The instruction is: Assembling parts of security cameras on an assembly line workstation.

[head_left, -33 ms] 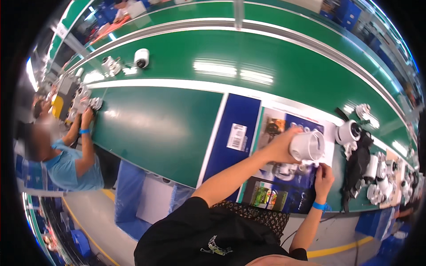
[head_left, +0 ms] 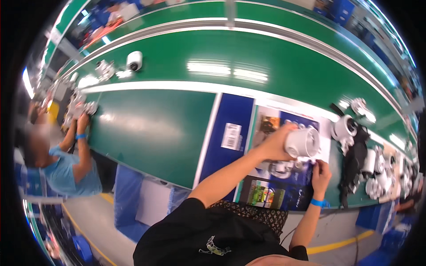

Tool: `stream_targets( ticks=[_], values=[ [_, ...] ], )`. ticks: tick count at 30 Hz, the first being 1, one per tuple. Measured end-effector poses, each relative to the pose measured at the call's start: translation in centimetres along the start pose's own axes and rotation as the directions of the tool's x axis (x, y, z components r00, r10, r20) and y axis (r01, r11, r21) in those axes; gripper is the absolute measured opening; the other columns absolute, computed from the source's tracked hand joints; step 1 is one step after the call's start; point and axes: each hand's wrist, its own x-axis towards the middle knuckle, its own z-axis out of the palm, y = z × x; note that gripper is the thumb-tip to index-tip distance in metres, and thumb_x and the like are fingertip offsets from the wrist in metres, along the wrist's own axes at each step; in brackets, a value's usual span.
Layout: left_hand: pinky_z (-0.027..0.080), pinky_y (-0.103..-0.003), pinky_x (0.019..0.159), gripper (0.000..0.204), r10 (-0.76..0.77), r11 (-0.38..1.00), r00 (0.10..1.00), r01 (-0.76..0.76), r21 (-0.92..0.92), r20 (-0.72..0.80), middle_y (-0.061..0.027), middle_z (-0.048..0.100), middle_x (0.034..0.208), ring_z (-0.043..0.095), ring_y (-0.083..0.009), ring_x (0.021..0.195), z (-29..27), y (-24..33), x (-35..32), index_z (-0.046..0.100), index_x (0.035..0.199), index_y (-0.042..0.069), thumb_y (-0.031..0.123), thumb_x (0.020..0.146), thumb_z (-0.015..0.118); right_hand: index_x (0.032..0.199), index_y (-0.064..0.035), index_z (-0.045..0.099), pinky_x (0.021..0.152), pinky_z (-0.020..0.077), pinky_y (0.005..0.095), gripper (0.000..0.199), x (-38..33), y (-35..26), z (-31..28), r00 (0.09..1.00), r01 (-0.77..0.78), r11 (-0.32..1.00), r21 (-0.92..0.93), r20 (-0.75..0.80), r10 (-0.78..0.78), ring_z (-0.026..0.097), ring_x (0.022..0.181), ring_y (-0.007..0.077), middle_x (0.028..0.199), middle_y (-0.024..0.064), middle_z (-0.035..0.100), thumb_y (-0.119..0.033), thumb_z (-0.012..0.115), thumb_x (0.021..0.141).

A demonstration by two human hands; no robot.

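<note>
My left hand (head_left: 280, 145) is wrapped round a white cylindrical housing (head_left: 301, 142), its hollow round end turned to the right. The housing is held tilted above a printed blue and white carton sheet (head_left: 290, 201) on the bench. Just below the housing's right side, the closed fingers of my right hand (head_left: 321, 178) pinch near a small white piece (head_left: 312, 161), too small to name. A blue band circles my right wrist. To the left of the printed pictures lies a dark blue panel (head_left: 242, 113) with a white label.
White dome cameras (head_left: 344, 128) and a black crumpled cloth or bag (head_left: 353, 162) lie to the right, with more white parts (head_left: 376, 188) beyond. Another white dome camera (head_left: 134, 61) sits on the green belt (head_left: 168, 66). A co-worker (head_left: 73, 173) in blue works at far left.
The whole view has shifted slightly, so the bench and things appear a little further left. Both hands keep about the same place around the housing.
</note>
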Motion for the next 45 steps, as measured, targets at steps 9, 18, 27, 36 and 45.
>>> stream_targets(
  ticks=[9, 18, 27, 36, 45],
  values=[
    [0.039, -0.044, 0.100, 0.080, 0.030, 0.924, 0.980, -0.103, 0.367, 0.198, -0.0136, 0.052, 0.126, 0.050, -0.0334, 0.117, -1.3, 1.8, 0.0, 0.050, 0.126, 0.009, 0.030, 0.057, 0.086, 0.095, -0.0001, 0.062, 0.061, 0.0493, 0.0318, 0.019, 0.6, -1.9, 1.0, 1.000, 0.029, 0.996, 0.089, -0.007, -0.028, 0.062, 0.067, 0.0245, 0.080, 0.0127, 0.061, 0.001, 0.066, 0.077],
    [0.038, -0.043, 0.100, 0.093, 0.027, 0.924, 0.981, -0.098, 0.371, 0.191, -0.0162, 0.049, 0.132, 0.048, -0.0355, 0.120, -0.2, 1.8, -0.3, 0.041, 0.133, 0.004, 0.025, 0.055, 0.086, 0.093, -0.0048, 0.064, 0.073, 0.0463, 0.0397, 0.023, 0.2, -1.1, 0.6, 0.977, 0.211, 0.976, 0.052, 0.007, -0.212, 0.059, 0.081, 0.0292, 0.081, 0.0112, 0.061, -0.009, 0.068, 0.071],
    [0.041, -0.045, 0.092, 0.089, -0.036, 0.920, 0.972, -0.058, 0.387, 0.231, -0.0157, 0.058, 0.113, 0.053, -0.0361, 0.106, 0.0, 1.4, -0.6, 0.046, 0.133, 0.011, 0.024, 0.055, 0.087, 0.112, -0.0029, 0.058, 0.089, 0.0481, 0.0369, 0.040, 0.2, -2.1, -0.8, 0.985, 0.172, 0.964, 0.203, -0.007, -0.174, 0.059, 0.100, 0.0293, 0.116, 0.0123, 0.055, -0.009, 0.068, 0.073],
    [0.037, -0.044, 0.098, 0.089, -0.002, 0.918, 0.954, -0.116, 0.378, 0.299, -0.0159, 0.055, 0.122, 0.051, -0.0346, 0.113, -0.8, 1.4, -0.2, 0.045, 0.135, 0.009, 0.030, 0.058, 0.085, 0.090, -0.0027, 0.066, 0.084, 0.0492, 0.0372, 0.016, 0.9, -1.6, 0.0, 0.976, 0.219, 0.964, 0.151, -0.013, -0.219, 0.060, 0.095, 0.0286, 0.100, 0.0092, 0.064, -0.005, 0.068, 0.074],
    [0.035, -0.044, 0.101, 0.091, 0.025, 0.892, 0.944, -0.170, 0.418, 0.330, -0.0165, 0.053, 0.127, 0.048, -0.0347, 0.119, 0.0, 2.2, -0.1, 0.045, 0.135, 0.007, 0.030, 0.057, 0.085, 0.089, -0.0028, 0.066, 0.083, 0.0490, 0.0371, 0.014, 0.3, -1.0, -0.5, 0.982, 0.186, 0.975, 0.120, -0.010, -0.186, 0.060, 0.093, 0.0286, 0.097, 0.0096, 0.064, -0.005, 0.067, 0.075]
  ],
)
